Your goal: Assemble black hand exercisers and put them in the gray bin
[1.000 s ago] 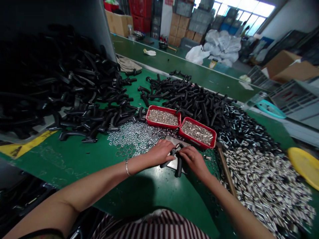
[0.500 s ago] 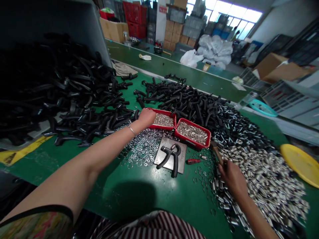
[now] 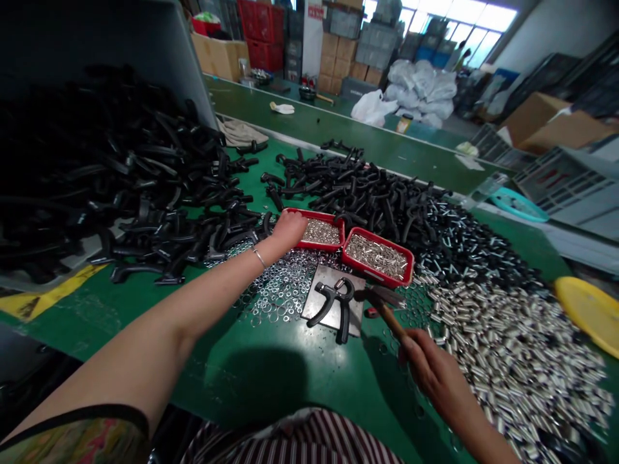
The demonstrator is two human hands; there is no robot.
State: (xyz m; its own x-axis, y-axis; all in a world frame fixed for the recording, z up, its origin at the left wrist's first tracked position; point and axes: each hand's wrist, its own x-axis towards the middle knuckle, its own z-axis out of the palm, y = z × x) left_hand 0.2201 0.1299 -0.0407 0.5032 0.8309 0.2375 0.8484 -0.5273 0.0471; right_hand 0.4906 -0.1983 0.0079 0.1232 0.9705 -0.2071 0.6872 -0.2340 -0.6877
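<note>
My right hand (image 3: 425, 361) is wrapped round the wooden handle of a hammer (image 3: 393, 322), whose head hangs just right of a square metal plate (image 3: 316, 306). On that plate lies a black hand grip (image 3: 344, 312) with two curved legs and a small metal piece at its top. My left hand (image 3: 289, 227) reaches over the left end of a red tray (image 3: 323, 233) of small metal parts, its fingers bent and pointing down; what they pinch is hidden. Alongside sits a second red tray (image 3: 377, 256) holding longer metal pins. A red-handled tool (image 3: 371, 312) is partly covered by the hammer.
Metal rings (image 3: 275, 296) lie scattered left of the plate. Black handles (image 3: 367, 187) are heaped behind the trays and spill from a grey bin (image 3: 196, 71) on the left. Silver cylinders (image 3: 512, 348) pile up at right, near a yellow lid (image 3: 587, 316).
My right hand has swung the hammer leftward from the cylinder pile toward the metal plate. My left hand stays at the left tray, shifted only slightly.
</note>
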